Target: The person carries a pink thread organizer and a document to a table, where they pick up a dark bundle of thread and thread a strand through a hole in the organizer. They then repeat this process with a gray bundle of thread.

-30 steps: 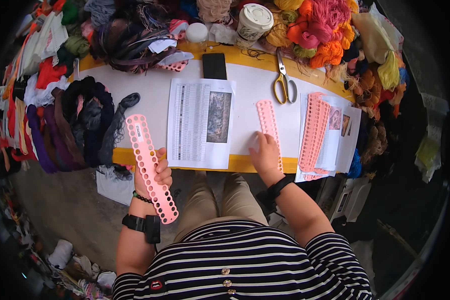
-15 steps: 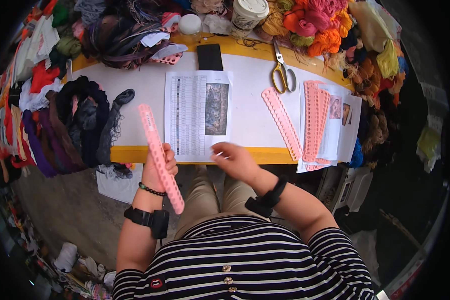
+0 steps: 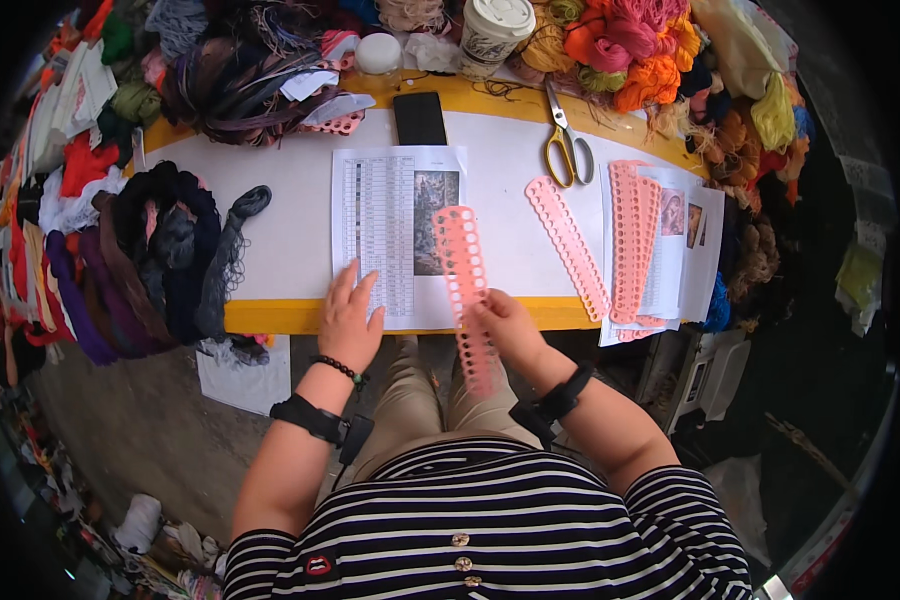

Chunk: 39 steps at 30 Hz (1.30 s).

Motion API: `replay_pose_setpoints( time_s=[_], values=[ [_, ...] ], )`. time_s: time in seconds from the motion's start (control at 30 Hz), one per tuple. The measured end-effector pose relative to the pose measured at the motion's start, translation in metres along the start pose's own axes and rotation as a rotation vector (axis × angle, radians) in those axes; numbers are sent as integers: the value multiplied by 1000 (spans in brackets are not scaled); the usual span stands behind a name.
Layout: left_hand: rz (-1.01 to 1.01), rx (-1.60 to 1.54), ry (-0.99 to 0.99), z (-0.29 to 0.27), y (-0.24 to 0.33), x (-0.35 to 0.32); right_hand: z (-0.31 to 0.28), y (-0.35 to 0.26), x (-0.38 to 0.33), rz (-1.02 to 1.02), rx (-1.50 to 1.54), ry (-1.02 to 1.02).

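My right hand [image 3: 502, 322] pinches a long pink thread organizer card [image 3: 462, 262] by its right edge. Rows of round holes run along both sides of the card, which stands nearly upright over the right part of a printed chart sheet [image 3: 382, 240]. My left hand [image 3: 351, 312] has its fingers stretched out, resting on or just over the sheet's lower left edge. The sheet carries a table and a dark picture, partly covered by the card. To the right, another pink holed card [image 3: 567, 248] lies slanted on the white table [image 3: 290, 240].
More pink cards [image 3: 630, 240] lie over printed sheets [image 3: 698, 260] at the right. Scissors [image 3: 567, 145], a black phone [image 3: 420, 119] and a paper cup [image 3: 494, 38] are at the back. Dark thread skeins [image 3: 170, 240] fill the left; orange and pink skeins [image 3: 630, 50] the back right.
The pink card has passed from my left hand to my right and now stands over the chart. My left hand has moved right and opened onto the sheet.
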<state>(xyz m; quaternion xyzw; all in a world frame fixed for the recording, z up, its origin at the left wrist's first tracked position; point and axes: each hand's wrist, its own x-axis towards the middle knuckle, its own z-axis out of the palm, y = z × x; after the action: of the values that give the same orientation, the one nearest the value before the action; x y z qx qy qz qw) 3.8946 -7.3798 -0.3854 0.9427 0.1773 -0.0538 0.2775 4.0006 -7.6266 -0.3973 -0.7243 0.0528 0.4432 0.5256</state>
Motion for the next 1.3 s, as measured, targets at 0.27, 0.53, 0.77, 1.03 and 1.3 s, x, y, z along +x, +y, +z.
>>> replay_pose_setpoints(
  time_s=[0.27,0.53,0.77,1.03,1.3],
  values=[
    [-31,244,-186,2,-20,-21,-35,29,28,94,43,186],
    [-24,241,-87,17,-22,-31,-32,10,43,-5,-628,382],
    [-49,288,-123,9,-25,-39,-33,-23,36,121,-710,328],
    [-47,168,-124,13,-29,-32,-55,-26,30,177,-802,205],
    [-166,170,-78,17,-36,-29,-62,-14,24,156,-739,199]
  ],
)
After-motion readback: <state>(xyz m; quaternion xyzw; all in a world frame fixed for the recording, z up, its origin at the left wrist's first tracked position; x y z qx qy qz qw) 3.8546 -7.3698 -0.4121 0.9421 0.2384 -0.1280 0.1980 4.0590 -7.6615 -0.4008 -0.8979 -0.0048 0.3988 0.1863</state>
